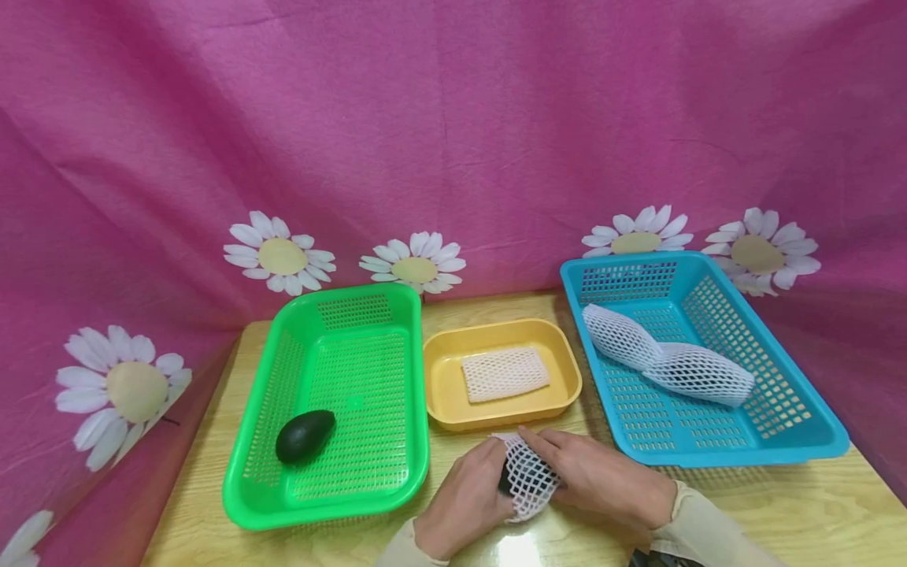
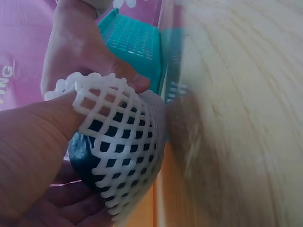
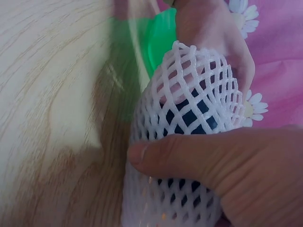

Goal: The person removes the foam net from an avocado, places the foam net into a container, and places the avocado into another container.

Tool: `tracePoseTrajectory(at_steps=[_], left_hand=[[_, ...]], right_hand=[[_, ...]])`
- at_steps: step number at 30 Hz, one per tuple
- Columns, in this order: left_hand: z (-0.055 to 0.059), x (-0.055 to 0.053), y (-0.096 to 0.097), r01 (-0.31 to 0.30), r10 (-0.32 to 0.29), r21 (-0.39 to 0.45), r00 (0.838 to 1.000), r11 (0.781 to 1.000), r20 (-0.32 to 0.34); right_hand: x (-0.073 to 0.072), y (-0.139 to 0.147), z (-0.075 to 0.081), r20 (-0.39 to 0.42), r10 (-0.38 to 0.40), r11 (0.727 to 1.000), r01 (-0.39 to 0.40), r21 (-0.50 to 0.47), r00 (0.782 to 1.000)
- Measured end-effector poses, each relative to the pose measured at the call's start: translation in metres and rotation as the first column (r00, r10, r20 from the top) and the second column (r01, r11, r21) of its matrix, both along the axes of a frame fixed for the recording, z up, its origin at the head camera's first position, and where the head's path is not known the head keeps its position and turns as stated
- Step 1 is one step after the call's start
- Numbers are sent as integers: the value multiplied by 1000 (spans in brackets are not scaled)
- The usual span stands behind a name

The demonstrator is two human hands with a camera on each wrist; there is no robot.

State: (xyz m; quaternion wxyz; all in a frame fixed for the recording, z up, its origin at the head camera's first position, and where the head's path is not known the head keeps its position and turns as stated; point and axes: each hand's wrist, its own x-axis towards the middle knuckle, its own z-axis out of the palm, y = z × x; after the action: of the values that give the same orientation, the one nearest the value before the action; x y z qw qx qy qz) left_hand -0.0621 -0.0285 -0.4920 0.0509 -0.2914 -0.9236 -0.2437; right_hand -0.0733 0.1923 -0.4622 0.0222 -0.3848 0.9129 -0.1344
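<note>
Between the two hands is a dark avocado (image 2: pixel 83 158), partly inside a white foam net sleeve (image 1: pixel 530 476), low over the table's front. My left hand (image 1: pixel 468 488) holds it from the left; in the left wrist view its thumb reaches under the net's rim while the fingers curl below the avocado. On the other side, my right hand (image 1: pixel 602 472) grips the netted part, its thumb (image 3: pixel 175 156) lying across the mesh. Another dark avocado (image 1: pixel 305 437), bare, lies in the green basket (image 1: pixel 414 441). A flat foam net (image 1: pixel 505 374) rests in the yellow tray (image 1: pixel 446 425).
A blue basket (image 1: pixel 716 457) stands at the right, holding two bulging white foam nets (image 1: pixel 623 335) whose contents are hard to make out. The yellow tray sits between the baskets, just beyond the hands. A pink flowered cloth (image 1: pixel 453 142) hangs behind the wooden table (image 1: pixel 205 472).
</note>
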Motion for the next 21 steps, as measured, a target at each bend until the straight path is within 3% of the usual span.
tracePoseTrajectory(at_steps=[5,13,21], left_hand=[[2,2,-3,-11,11,1,1000,1000,-7],[5,4,-11,-34,34,-3,999,999,18],[9,6,-15,-41,41,0,999,999,3]], right_hand=[[-1,-2,0,21,-14,1000,15,-19,1000],[-2,-3,-1,-9,-11,999,10,-52,1000],[-3,-3,0,-15,-6,1000,5,-26,1000]])
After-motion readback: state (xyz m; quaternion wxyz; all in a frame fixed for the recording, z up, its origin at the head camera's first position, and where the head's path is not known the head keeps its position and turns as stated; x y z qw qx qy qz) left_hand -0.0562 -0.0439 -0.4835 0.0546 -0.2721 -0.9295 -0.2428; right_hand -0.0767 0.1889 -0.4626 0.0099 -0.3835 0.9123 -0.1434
